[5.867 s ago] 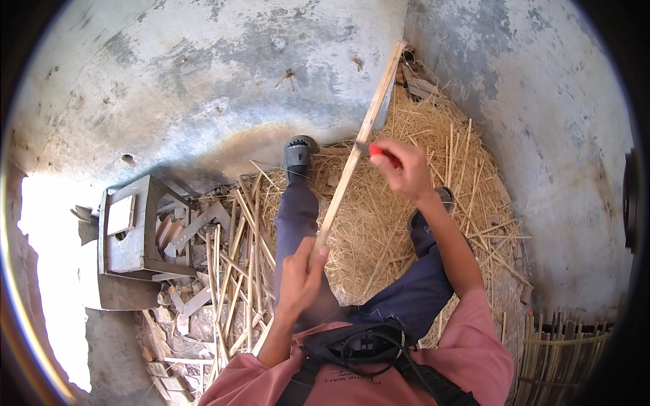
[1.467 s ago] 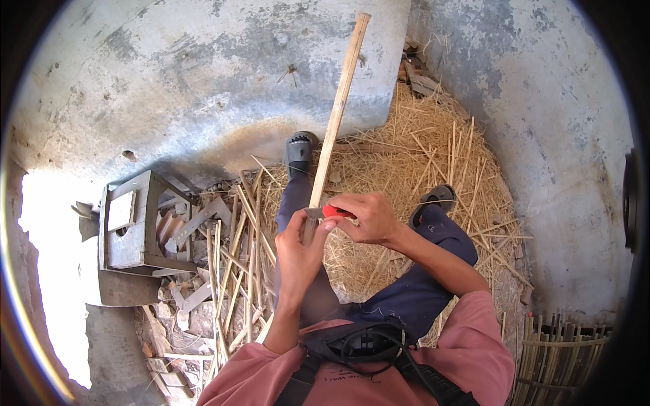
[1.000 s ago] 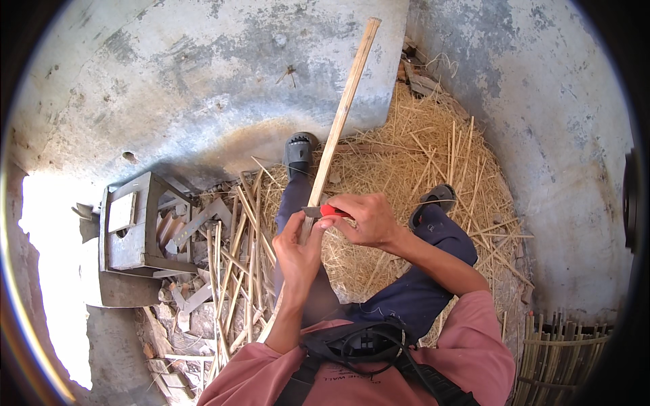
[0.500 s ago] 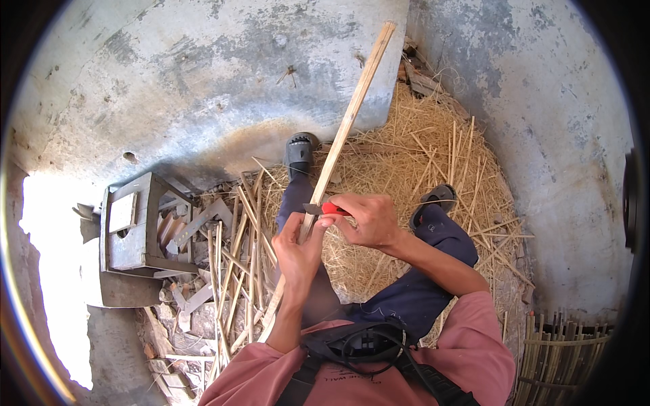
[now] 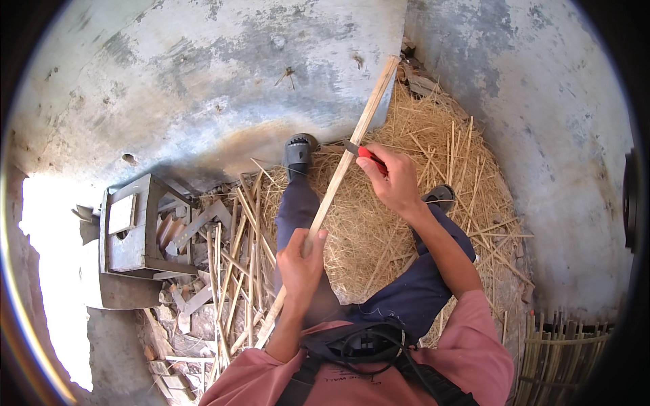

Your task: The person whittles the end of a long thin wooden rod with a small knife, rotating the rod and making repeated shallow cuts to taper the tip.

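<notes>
A pale grey, weathered wall (image 5: 223, 81) is rising behind a broad heap of straw-coloured shavings (image 5: 365, 237), and the person is wearing a faded pink cloth shirt (image 5: 467, 338). A long, narrow, pale wooden strip (image 5: 336, 179) is slanting up over the heap, its far end pointing toward the wall. The left hand (image 5: 301, 264) is wrapping around the strip low down and is holding it at a slant. The right hand (image 5: 395, 179) is grasping a small red-handled knife (image 5: 371, 160), whose dark grey blade (image 5: 351, 147) is lying across the strip. Half a second ago the blade was sitting just beside the left hand; now it is meeting the strip well above, so the upper stretch is apparently getting the scraping. Dark printed lettering (image 5: 342, 379) is showing on the shirt's front; no other writing is standing out.
</notes>
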Demonstrator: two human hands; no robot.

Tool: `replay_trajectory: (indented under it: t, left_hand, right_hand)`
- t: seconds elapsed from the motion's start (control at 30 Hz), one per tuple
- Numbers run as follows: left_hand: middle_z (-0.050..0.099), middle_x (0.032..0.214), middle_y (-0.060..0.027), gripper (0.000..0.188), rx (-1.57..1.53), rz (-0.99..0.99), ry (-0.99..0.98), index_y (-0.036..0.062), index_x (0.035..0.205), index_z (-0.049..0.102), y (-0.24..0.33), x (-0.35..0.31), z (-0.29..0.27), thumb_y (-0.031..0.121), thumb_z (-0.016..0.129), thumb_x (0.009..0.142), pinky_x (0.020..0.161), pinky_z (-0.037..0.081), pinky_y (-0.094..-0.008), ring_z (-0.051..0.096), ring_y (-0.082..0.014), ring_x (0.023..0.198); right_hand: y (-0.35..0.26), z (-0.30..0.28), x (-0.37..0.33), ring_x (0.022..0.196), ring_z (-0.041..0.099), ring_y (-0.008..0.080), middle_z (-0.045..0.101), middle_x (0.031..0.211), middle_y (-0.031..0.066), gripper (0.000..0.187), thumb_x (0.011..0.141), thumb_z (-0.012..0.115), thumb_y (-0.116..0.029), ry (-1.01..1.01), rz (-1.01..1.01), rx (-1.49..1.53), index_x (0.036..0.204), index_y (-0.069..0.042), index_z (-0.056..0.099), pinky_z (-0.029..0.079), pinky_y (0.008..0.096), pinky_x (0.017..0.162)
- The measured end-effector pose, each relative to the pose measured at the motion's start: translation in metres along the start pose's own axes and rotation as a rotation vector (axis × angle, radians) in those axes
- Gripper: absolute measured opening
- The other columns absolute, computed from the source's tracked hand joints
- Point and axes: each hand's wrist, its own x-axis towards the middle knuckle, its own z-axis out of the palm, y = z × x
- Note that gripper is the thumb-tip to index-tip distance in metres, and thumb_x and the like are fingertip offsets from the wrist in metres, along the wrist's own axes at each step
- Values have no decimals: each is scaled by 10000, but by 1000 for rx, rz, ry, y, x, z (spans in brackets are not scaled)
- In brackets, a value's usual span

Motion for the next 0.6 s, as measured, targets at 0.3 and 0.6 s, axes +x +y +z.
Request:
replay_trajectory:
  t: [0.3,0.6]
  left_hand:
    - [521,555,-54,261,-23,20,-67,-7,886,683,15,17,-11,204,816,963,483,343,-314,436,-94,491]
    - [661,713,-71,286,-183,72,-73,-42,1103,715,15,24,-6,155,840,937,578,453,-282,543,-81,631]
  right_hand:
    - [-8,6,-14,594,632,242,632,705,87,271,1014,711,-324,-159,-62,81,1071,-60,732,475,366,581]
    - [-19,33,-39,673,726,301,745,856,118,250,938,783,-287,-258,-257,52,1050,-65,757,548,380,586]
